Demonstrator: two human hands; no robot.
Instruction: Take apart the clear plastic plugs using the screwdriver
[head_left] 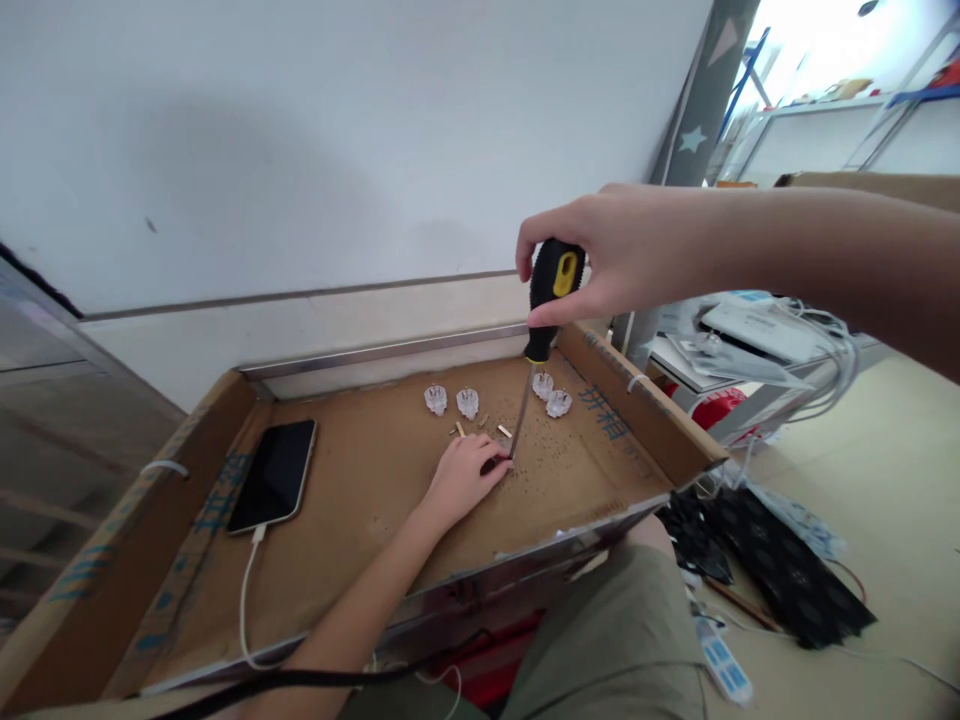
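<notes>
A shallow, creased brown cardboard tray [345, 480] holds a glossy black phone [274, 472], at its left side, and small parts. A right hand [600, 250], fingers closed around the ribbed black-and-yellow handle, grips an upright, slightly tilted screwdriver [544, 300], its tip down in the tray beside the left hand [469, 470], whose fingers bend nearly together, any hold too small to tell. Behind sit four clear, scalloped plastic pieces [467, 403] and slim brass-coloured bits [504, 431]
</notes>
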